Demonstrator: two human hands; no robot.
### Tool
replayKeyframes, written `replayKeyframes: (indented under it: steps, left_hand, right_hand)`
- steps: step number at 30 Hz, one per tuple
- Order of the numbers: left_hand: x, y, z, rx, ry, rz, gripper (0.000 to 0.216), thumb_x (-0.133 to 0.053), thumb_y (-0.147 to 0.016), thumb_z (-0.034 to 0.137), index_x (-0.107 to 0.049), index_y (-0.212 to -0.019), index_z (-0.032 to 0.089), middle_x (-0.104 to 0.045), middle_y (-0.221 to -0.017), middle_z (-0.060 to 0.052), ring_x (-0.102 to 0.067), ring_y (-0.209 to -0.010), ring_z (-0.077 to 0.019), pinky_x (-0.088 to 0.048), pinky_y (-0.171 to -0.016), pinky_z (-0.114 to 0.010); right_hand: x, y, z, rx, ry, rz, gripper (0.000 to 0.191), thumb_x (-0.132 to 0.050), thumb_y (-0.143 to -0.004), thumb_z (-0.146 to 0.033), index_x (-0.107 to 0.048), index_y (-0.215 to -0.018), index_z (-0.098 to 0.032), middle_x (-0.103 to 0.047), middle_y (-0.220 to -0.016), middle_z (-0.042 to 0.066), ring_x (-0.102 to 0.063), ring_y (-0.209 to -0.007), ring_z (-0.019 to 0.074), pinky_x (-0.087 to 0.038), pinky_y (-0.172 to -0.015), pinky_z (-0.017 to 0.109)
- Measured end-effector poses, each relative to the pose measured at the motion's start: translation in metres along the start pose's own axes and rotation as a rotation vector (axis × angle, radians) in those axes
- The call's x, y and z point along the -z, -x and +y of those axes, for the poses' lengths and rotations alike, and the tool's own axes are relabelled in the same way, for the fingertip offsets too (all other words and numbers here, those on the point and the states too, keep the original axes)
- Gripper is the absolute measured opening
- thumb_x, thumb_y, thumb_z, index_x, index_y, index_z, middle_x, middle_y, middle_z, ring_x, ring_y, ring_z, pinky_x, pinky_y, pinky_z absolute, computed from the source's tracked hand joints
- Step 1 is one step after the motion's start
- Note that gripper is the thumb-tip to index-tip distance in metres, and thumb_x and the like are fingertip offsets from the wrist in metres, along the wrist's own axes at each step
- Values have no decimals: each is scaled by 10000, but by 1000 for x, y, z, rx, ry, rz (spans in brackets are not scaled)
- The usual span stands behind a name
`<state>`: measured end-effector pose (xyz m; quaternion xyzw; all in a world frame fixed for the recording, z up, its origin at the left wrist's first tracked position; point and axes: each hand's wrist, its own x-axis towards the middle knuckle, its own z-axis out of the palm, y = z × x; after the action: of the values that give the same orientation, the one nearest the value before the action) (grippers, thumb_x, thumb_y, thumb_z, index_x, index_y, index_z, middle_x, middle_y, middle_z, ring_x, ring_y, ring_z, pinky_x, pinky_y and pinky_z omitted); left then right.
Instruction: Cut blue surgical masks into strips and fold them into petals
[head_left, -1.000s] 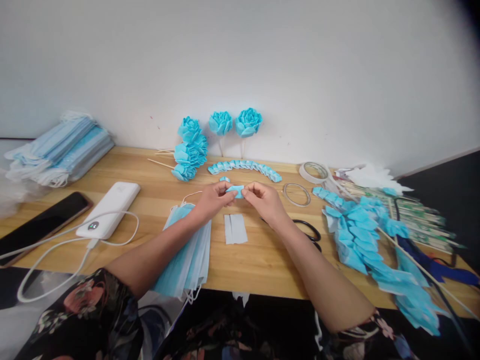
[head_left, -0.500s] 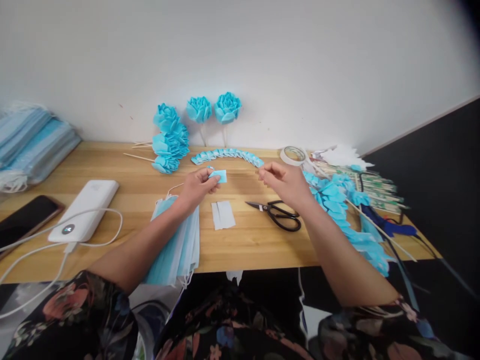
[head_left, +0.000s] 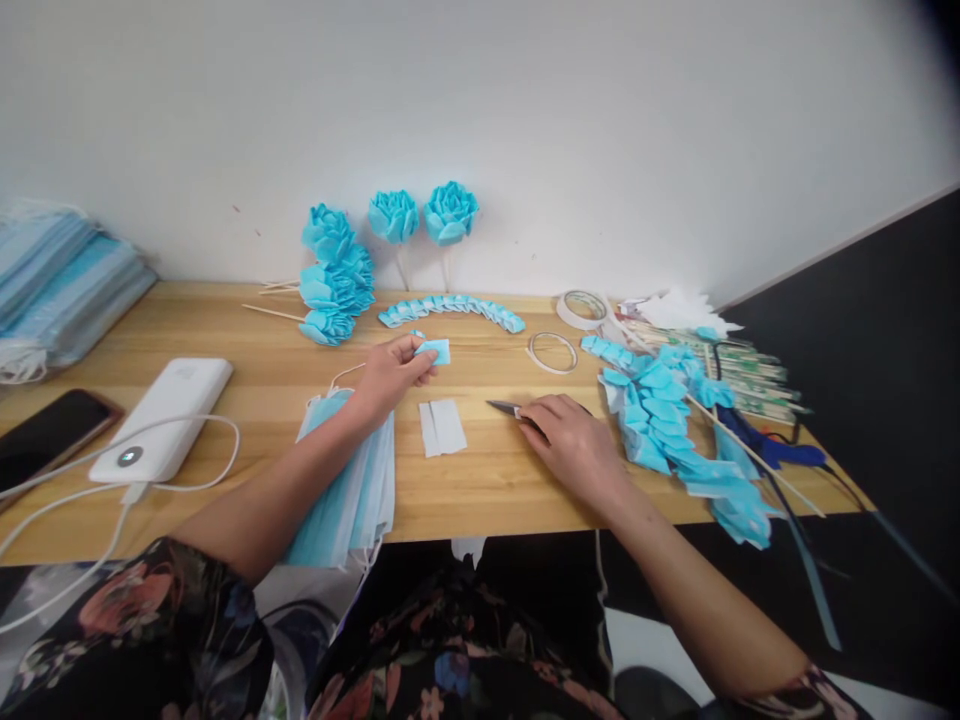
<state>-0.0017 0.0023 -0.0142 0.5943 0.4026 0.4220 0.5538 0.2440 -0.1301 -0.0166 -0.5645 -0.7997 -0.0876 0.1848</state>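
My left hand (head_left: 397, 372) pinches a small folded piece of blue mask fabric (head_left: 433, 352) above the table. Lying on the wood below it is a pale rectangular scrap (head_left: 442, 428). My right hand (head_left: 566, 440) is closed over the black-handled scissors (head_left: 503, 408), which lie on the table with the blades pointing left. Most of the handles are hidden under the hand. A curved row of folded blue petals (head_left: 451, 309) lies beyond both hands. Several blue face masks (head_left: 352, 480) lie under my left forearm.
Blue fabric roses (head_left: 337, 275) on sticks lie at the back, and two more (head_left: 451, 213) lean against the wall. A narrow tape ring (head_left: 553, 353) and a tape roll (head_left: 581, 311) are at right, near blue petal strips (head_left: 667, 420) and a blue glue gun (head_left: 791, 453). A power bank (head_left: 165, 420) stands left.
My right hand has come down and toward me onto the scissors. The narrow tape ring now shows on the table where that hand was. My left hand still holds the blue piece.
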Motion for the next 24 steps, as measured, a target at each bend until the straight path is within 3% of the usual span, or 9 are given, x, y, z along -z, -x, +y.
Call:
replayKeyframes:
  steps: [5,11,15,20,24]
  left_hand:
    - [-1,0,1,11,13,0,297,-724,-711,423,-600,-736,154,-636,-626,-3,-551,-546,-93,-436,-559,-224]
    - [-2,1,4,24,21,-3,300,-727,-699,421,-598,-732,151,-626,-608,6,-543,-533,-89,-429,-549,-222]
    - [-3,2,4,9,23,-24,288,-717,-713,415,-598,-714,152,-621,-609,7,-537,-533,-88,-424,-551,-226]
    - [-5,4,7,44,24,-43,286,-723,-706,418,-609,-714,155,-626,-603,2,-540,-537,-98,-429,-562,-239]
    - [-6,4,6,86,21,-50,301,-733,-678,431,-605,-687,159,-623,-592,1,-531,-522,-100,-429,-557,-246]
  right_hand:
    - [-5,0,-1,19,32,95,190,-512,-949,-179,-691,-888,-183,-713,-872,63,-619,-808,192,-473,-694,309]
    - [-10,-2,2,-16,-25,103,186,-493,-938,-157,-656,-851,-181,-708,-843,62,-616,-795,196,-462,-708,312]
    - [-11,-4,5,-124,-132,77,153,-501,-902,-166,-627,-819,-195,-703,-781,62,-633,-741,206,-458,-680,322]
    - [-2,-10,8,-452,-464,-7,107,-524,-901,-274,-600,-854,-215,-748,-823,39,-681,-707,197,-473,-635,304]
    - [10,-31,-2,-406,-551,-3,162,-531,-915,-335,-630,-866,-218,-743,-846,39,-663,-669,182,-471,-617,300]
